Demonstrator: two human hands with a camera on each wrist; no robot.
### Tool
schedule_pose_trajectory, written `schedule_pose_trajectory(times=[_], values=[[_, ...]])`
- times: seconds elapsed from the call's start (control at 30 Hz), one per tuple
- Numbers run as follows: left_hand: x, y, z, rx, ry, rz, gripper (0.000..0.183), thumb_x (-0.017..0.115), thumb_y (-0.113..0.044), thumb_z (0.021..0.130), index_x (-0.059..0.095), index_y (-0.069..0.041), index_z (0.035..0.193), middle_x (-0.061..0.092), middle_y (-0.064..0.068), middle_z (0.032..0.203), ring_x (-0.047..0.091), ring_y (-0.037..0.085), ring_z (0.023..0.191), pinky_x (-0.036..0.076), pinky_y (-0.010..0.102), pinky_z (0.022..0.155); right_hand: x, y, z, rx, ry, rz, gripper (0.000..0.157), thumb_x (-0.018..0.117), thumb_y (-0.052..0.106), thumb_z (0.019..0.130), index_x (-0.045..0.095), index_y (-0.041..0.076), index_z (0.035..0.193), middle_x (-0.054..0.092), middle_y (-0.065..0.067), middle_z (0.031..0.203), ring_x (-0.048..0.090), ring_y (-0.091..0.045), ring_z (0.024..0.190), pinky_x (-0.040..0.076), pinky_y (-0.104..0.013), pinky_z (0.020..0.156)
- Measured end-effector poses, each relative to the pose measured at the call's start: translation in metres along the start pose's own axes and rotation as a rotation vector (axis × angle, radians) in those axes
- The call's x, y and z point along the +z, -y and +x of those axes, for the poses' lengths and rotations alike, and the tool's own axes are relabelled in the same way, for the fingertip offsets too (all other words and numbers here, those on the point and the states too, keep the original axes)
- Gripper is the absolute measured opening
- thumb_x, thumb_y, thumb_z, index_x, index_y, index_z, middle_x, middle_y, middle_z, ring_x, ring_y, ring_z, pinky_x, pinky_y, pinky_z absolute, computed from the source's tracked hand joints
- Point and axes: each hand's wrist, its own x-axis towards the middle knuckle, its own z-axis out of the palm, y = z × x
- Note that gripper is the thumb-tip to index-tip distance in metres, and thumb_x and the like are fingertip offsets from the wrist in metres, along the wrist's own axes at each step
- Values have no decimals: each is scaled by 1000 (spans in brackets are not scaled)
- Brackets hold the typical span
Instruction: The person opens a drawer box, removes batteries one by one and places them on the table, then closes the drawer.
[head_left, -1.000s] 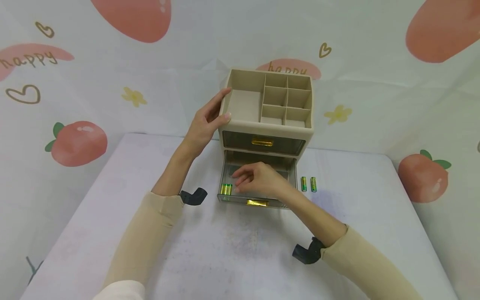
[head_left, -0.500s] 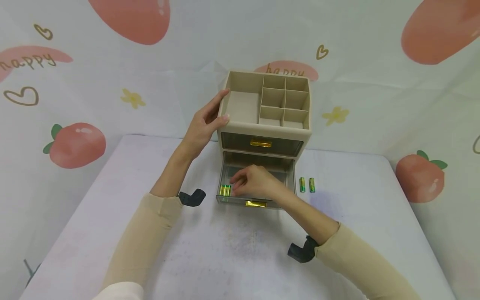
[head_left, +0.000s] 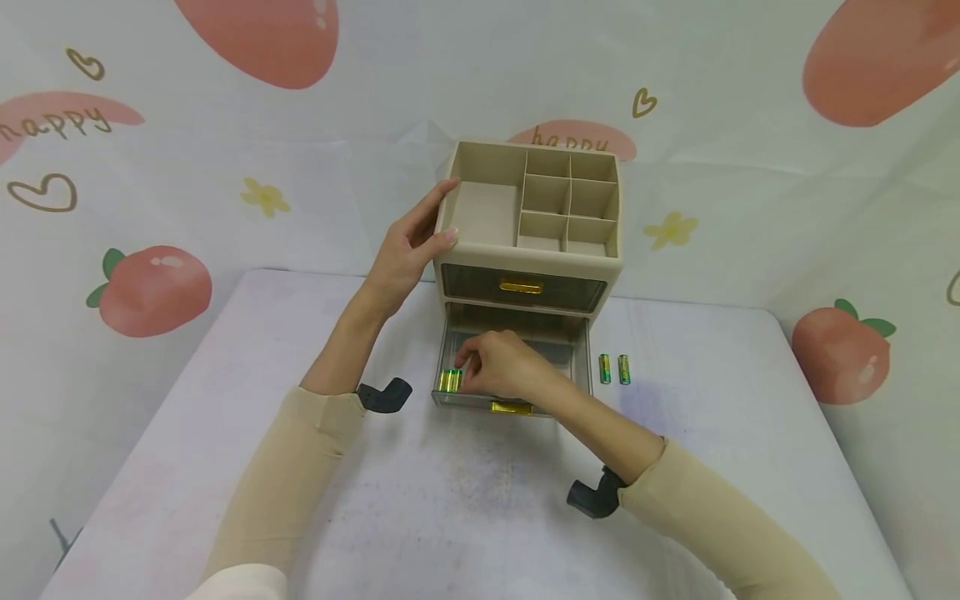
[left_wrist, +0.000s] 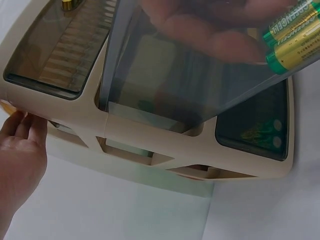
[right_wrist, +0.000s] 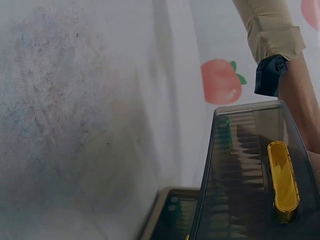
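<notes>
A beige desk organizer (head_left: 528, 257) stands at the back of the table. My left hand (head_left: 397, 258) grips its left side, the thumb on the top rim. Its lower clear drawer (head_left: 587, 358) is pulled out, and several green-and-gold batteries (head_left: 450, 381) lie at the drawer's front left. Inside that drawer, my right hand (head_left: 501, 365) has bent fingers right beside the batteries. The left wrist view shows its fingertips close to the battery (left_wrist: 295, 47) ends; whether they pinch one is unclear. In the right wrist view the drawer's gold handle (right_wrist: 283, 177) shows, while the right fingers are out of sight.
Two loose batteries (head_left: 615, 369) lie on the white tabletop (head_left: 465, 508), right of the drawer. The upper drawer (head_left: 480, 285) is closed. Compartments (head_left: 546, 196) divide the organizer's top. A printed cloth (head_left: 375, 100) hangs behind the table.
My right hand has moved slightly left in the drawer, its fingers drawing closer together at the batteries. The left hand keeps its hold on the organizer. The camera view has shifted slightly.
</notes>
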Motion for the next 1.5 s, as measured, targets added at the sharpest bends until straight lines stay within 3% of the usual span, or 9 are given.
schedule_pose_trajectory(times=[0.6, 1.0, 1.27, 1.5], values=[[2, -2, 0, -9, -10, -5, 60, 56, -8, 98, 38, -16, 154, 32, 6, 160, 39, 26, 139, 35, 37, 110, 5, 3, 5, -14, -5, -121, 26, 86, 16, 78, 69, 12, 97, 65, 10, 70, 60, -6, 65, 52, -25, 73], [1, -1, 0, 13, -7, 2, 57, 55, -9, 99, 40, -17, 154, 35, 4, 158, 40, 25, 139, 35, 36, 110, 7, 1, 2, -35, -98, -67, 29, 86, 16, 76, 71, 7, 99, 66, 10, 68, 61, -4, 65, 53, -26, 76], [1, -3, 0, -5, -11, -8, 59, 56, -8, 98, 38, -15, 154, 32, 4, 160, 37, 24, 141, 33, 36, 112, 7, 1, 3, -54, -68, -83, 31, 86, 14, 77, 69, 6, 100, 65, 9, 70, 60, -4, 65, 53, -25, 75], [2, -2, 1, -2, -17, -16, 59, 56, -7, 98, 39, -14, 154, 33, 4, 159, 38, 25, 140, 33, 36, 112, 8, 2, 6, -16, -41, -99, 36, 88, 14, 75, 65, 6, 103, 64, 8, 72, 60, -6, 67, 53, -26, 75]])
